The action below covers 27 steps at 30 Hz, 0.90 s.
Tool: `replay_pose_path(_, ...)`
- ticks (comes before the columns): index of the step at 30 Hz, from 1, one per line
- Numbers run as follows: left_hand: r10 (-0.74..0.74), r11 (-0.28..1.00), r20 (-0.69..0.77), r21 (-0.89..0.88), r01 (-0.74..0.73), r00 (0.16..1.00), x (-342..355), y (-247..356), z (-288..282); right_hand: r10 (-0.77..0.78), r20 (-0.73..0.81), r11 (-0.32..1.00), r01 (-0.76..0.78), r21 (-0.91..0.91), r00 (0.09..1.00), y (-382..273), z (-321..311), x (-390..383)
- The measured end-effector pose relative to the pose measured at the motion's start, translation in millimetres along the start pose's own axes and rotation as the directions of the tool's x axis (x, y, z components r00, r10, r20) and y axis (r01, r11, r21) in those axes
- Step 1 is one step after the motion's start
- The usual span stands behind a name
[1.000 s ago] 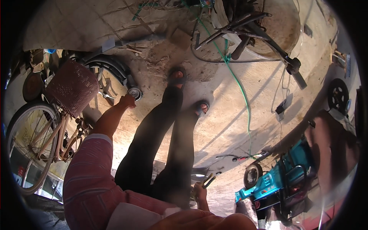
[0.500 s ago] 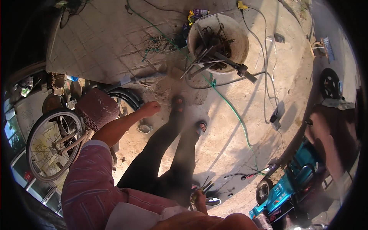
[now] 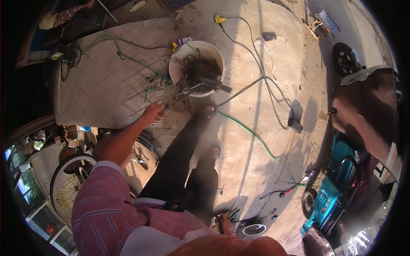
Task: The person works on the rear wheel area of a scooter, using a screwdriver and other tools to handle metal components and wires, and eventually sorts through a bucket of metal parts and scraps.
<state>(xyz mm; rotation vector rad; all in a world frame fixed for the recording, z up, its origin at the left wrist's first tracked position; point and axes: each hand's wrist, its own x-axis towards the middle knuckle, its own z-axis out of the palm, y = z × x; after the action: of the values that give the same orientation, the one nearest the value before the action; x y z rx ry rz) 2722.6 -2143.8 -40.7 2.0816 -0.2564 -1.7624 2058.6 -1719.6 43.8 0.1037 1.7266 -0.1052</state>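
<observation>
My left hand [image 3: 153, 113] reaches forward at left of the middle, its fingers curled in, with nothing visible in them. It is just short of a big pale round tub [image 3: 176, 64], in which metal bars and tools [image 3: 205, 83] stand and lean over the rim. A tangle of thin cord [image 3: 157, 83] lies on the ground beyond this hand. Low in the view, my right hand [image 3: 225, 224] is closed near my body. Thin dark, bristly pieces [image 3: 234, 213] stick up beside it; what it grips is too small to tell.
A green hose [image 3: 256, 137] and dark cable [image 3: 267, 81] with a yellow plug [image 3: 220, 19] cross the concrete. A bicycle wheel [image 3: 53, 187] stands left. On the right are a teal three-wheeler [image 3: 322, 205] and a brown cover [image 3: 367, 106]. A white-rimmed round thing [image 3: 254, 229] lies near my right hand.
My left hand has moved forward, nearer the tub. The view has shifted, and my feet are placed differently, with one now close to the tub. My right hand stays low by my body.
</observation>
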Motion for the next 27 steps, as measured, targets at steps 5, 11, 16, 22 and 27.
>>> replay_pose_path(5, -0.043, 0.971, -0.071, -0.237, 0.025, 0.997, 109.3, 50.0, 26.2, -0.022, -0.017, 0.998, 0.021, -0.054, 1.000, -78.3, 57.4, -61.5)
replay_pose_path(11, -0.152, 0.896, -0.133, -0.437, 0.080, 0.979, 195.5, 73.2, 9.2, -0.031, 0.248, 0.965, -0.035, 0.260, 0.968, -50.7, 97.9, -41.8)
replay_pose_path(16, -0.310, 0.927, -0.161, -0.271, 0.260, 0.937, 224.8, 101.0, 40.8, -0.386, 0.094, 0.700, 0.358, -0.619, 0.918, -70.6, 130.1, -61.6)
replay_pose_path(22, -0.216, 0.970, -0.077, -0.129, 0.205, 0.973, 227.1, 84.8, 3.5, -0.181, 0.067, 0.983, 0.180, 0.030, 0.981, -151.4, 151.4, -85.6)
replay_pose_path(27, -0.199, 0.980, -0.015, 0.005, 0.199, 0.980, 189.9, 117.9, 88.6, 0.158, -0.043, 0.803, -0.103, 0.587, 0.986, -147.0, 151.7, -119.6)
